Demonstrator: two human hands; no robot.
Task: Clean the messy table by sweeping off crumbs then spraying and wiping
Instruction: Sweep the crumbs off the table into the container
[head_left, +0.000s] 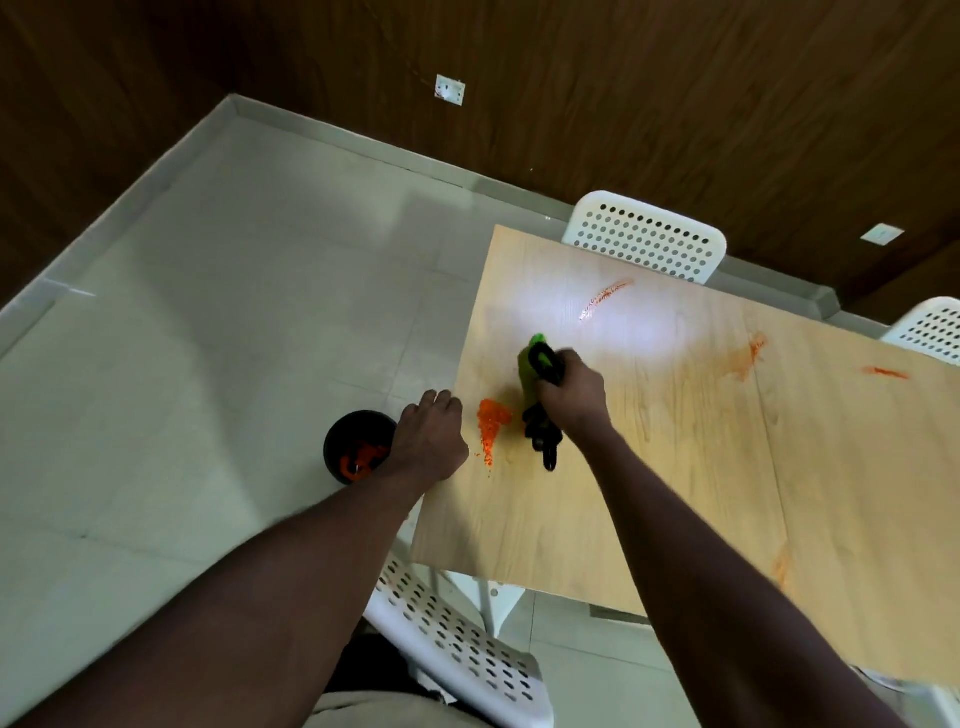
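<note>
A light wooden table (675, 467) carries a small pile of orange crumbs (491, 421) near its left edge. My right hand (574, 392) grips a green and black hand brush (540, 400) just right of the pile. My left hand (431, 436) holds a black bowl (353, 447) beside the table's left edge; orange crumbs lie inside it. Orange smears mark the table: a curved streak (605, 299) at the far side, others (750, 353) toward the right.
White perforated chairs stand at the far side (644, 236), the far right (930, 327) and close below me (457, 644). Pale tiled floor (208, 338) spreads to the left, bounded by dark wood-panelled walls (571, 78).
</note>
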